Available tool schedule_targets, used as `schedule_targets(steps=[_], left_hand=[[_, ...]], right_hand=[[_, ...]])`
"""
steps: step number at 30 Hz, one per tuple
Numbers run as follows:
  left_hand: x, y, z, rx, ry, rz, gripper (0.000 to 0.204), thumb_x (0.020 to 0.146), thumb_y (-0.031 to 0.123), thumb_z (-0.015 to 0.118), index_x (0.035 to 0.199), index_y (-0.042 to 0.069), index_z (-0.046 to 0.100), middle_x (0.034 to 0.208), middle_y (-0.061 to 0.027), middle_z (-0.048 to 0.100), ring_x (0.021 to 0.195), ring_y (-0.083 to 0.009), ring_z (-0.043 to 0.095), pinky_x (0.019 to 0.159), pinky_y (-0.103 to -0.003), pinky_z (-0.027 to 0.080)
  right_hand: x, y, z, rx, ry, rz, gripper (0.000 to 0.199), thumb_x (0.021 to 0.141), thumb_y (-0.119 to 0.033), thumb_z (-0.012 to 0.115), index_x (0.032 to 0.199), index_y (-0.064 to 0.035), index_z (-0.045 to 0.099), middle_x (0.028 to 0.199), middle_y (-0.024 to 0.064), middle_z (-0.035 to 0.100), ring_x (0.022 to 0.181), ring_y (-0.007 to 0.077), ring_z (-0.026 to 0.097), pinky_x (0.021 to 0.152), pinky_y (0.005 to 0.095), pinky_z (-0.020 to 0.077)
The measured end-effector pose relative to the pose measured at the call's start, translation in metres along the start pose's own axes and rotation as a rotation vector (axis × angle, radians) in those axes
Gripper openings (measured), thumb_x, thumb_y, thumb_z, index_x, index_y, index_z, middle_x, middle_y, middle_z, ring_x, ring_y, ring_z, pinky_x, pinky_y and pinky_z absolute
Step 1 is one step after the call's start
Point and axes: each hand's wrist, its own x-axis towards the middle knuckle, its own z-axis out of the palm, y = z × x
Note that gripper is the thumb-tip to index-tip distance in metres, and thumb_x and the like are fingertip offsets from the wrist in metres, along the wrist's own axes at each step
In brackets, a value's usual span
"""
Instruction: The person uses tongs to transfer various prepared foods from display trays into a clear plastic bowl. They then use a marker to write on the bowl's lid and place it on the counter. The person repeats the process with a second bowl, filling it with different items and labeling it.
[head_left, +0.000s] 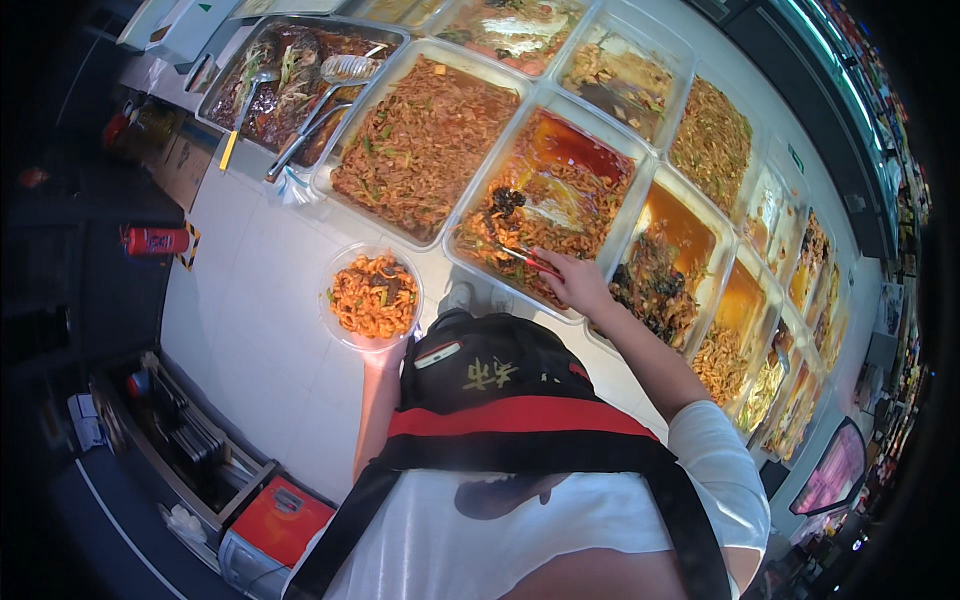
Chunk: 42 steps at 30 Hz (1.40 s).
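Observation:
Below a clear round plastic bowl (pixel 414 316) is my left hand (pixel 382 348), with its fingers mostly hidden by the bowl. Orange-brown saucy strips of food (pixel 372 300) with dark bits fill that bowl. My right hand (pixel 578 284) is closed around the red handle of metal tongs (pixel 530 260). The tips of the tongs reach into the food of a clear plastic tray (pixel 508 288), beside a dark clump of food (pixel 507 202). Red oil pools at the far end of this tray.
Left of it sits a tray of shredded brown food (pixel 425 150). Farther left, a metal tray (pixel 212 112) holds dark food with ladles. More trays (pixel 712 135) of cooked food run to the right. A fire extinguisher (pixel 155 240) and a drawer unit (pixel 195 440) stand at left.

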Motion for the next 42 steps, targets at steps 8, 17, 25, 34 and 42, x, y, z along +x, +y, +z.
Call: schedule_targets(steps=[8, 17, 25, 34, 42], left_hand=[[0.016, -0.001, 0.011, 0.207, -0.157, 0.114, 0.057, 0.1, 0.042, 0.046, 0.144, 0.007, 0.044, 0.147, -0.0146, 0.047, 0.136, -0.0359, 0.043, 0.115, -0.051, 0.036], [0.026, -0.011, 0.036, -0.079, -0.138, -0.074, 0.059, 0.099, 0.046, 0.046, 0.144, 0.007, 0.045, 0.147, -0.0153, 0.047, 0.136, -0.0383, 0.043, 0.114, -0.052, 0.036], [0.039, -0.01, 0.039, -0.185, -0.127, -0.162, 0.059, 0.097, 0.046, 0.05, 0.144, 0.009, 0.047, 0.147, -0.0162, 0.048, 0.135, -0.0381, 0.045, 0.114, -0.052, 0.037], [0.05, -0.017, 0.048, 0.089, -0.219, -0.067, 0.064, 0.096, 0.055, 0.048, 0.147, 0.017, 0.042, 0.149, -0.0079, 0.047, 0.135, -0.0302, 0.047, 0.112, -0.049, 0.04], [0.091, -0.064, 0.074, 0.163, -0.298, -0.225, 0.069, 0.097, 0.061, 0.04, 0.149, 0.015, 0.039, 0.149, -0.0084, 0.046, 0.136, -0.0281, 0.045, 0.114, -0.049, 0.037]], right_hand=[[-0.003, -0.006, -0.023, -0.072, -0.087, 0.054, 0.051, 0.09, -0.033, 0.064, 0.138, -0.0219, 0.053, 0.102, 0.013, 0.07, 0.088, 0.0337, 0.068, 0.074, 0.0443, 0.0547], [0.006, -0.015, -0.027, 0.021, -0.119, 0.143, 0.044, 0.088, -0.029, 0.065, 0.131, -0.0182, 0.06, 0.1, 0.0175, 0.07, 0.089, 0.0375, 0.068, 0.078, 0.0473, 0.0544], [-0.004, -0.017, -0.041, 0.112, -0.083, 0.182, 0.042, 0.09, -0.029, 0.066, 0.13, -0.0186, 0.061, 0.101, 0.016, 0.071, 0.089, 0.0367, 0.068, 0.079, 0.044, 0.0544], [-0.013, -0.033, -0.09, 0.568, -0.003, 0.326, 0.041, 0.093, -0.015, 0.068, 0.133, -0.0089, 0.06, 0.098, 0.0046, 0.07, 0.064, 0.0052, 0.058, 0.057, 0.0213, 0.0493], [0.008, -0.093, -0.187, 0.472, 0.013, 0.107, 0.04, 0.092, -0.016, 0.069, 0.131, -0.0074, 0.061, 0.112, 0.0096, 0.071, 0.097, 0.0159, 0.067, 0.087, 0.0296, 0.0522]])
